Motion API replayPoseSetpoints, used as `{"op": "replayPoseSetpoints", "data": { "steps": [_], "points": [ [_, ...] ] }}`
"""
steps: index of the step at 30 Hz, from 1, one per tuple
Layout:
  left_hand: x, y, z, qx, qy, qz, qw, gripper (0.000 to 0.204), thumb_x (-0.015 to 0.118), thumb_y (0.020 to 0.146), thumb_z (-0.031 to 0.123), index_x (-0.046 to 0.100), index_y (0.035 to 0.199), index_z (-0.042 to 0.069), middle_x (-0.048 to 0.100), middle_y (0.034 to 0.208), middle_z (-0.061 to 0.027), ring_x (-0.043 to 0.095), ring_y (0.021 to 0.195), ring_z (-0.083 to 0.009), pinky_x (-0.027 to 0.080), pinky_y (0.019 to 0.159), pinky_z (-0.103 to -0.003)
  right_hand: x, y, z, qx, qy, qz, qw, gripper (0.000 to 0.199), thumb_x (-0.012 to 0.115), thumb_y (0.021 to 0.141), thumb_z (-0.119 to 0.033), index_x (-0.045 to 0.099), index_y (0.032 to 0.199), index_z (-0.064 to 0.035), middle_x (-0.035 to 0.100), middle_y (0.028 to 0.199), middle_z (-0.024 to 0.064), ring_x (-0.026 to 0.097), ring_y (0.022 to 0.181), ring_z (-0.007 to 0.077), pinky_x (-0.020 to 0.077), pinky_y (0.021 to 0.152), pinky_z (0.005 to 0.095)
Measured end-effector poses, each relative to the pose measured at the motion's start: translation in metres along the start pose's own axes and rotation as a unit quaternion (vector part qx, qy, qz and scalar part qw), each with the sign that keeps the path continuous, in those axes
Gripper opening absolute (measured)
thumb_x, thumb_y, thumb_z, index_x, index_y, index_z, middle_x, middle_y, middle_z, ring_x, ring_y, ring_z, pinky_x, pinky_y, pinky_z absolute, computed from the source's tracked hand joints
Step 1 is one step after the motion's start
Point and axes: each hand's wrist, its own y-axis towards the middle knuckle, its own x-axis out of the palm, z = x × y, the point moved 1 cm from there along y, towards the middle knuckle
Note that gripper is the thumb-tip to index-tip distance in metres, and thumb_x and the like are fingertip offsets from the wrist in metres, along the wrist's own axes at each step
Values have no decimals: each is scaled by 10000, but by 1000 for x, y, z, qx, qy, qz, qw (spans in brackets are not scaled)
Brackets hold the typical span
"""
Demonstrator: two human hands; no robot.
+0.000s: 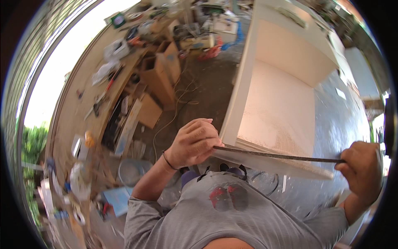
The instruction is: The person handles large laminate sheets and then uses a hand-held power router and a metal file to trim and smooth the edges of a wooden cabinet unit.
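Note:
Both of my hands grip a long, thin dark strip [277, 156], one at each end, in front of my body. It sags slightly and spans the near end of a white box-like cabinet [234, 99]. My left hand [195, 141] is closed at the strip's left end, close to the cabinet's near left corner. Toward the right, my right hand [360, 170] is closed around the other end, thumb against the strip. Just below the strip runs a pale panel face [273, 164]; I cannot tell whether strip and panel are joined. Brown dust lies inside the cabinet.
A cluttered workbench [76, 97] runs along the left, with tools and plastic bags on it. Wooden boxes [159, 72] stand beside it. A pale cable [176, 112] trails over the floor. A bucket [130, 172] sits left of my legs; a blue hose [239, 35] lies far back.

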Motion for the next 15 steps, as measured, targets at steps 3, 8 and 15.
{"op": "replayPoseSetpoints", "data": {
  "steps": [3,8,15],
  "points": [
    [-11,3,-22,18,-51,11,998,130,699,751,26,602,829,65,598,781,-56,604,720,-222,518,787,-407,-8,4,-29,56,46,14,997,327,684,727,-310,553,696,-12,498,625,125,491,569,311,364,548,380],
    [-57,-4,-56,7,-95,22,995,114,692,768,42,601,836,56,600,774,-67,600,712,-232,502,749,-386,-18,9,-90,173,111,85,975,272,641,831,-235,564,740,10,486,596,114,489,527,265,356,508,334],
    [-75,15,-89,88,-148,-67,983,173,731,746,90,627,882,69,619,831,-60,608,771,-254,498,758,-375,27,-57,-136,482,193,367,772,207,491,993,-226,534,917,-38,453,671,-21,389,575,49,303,503,201]
  ]
}}
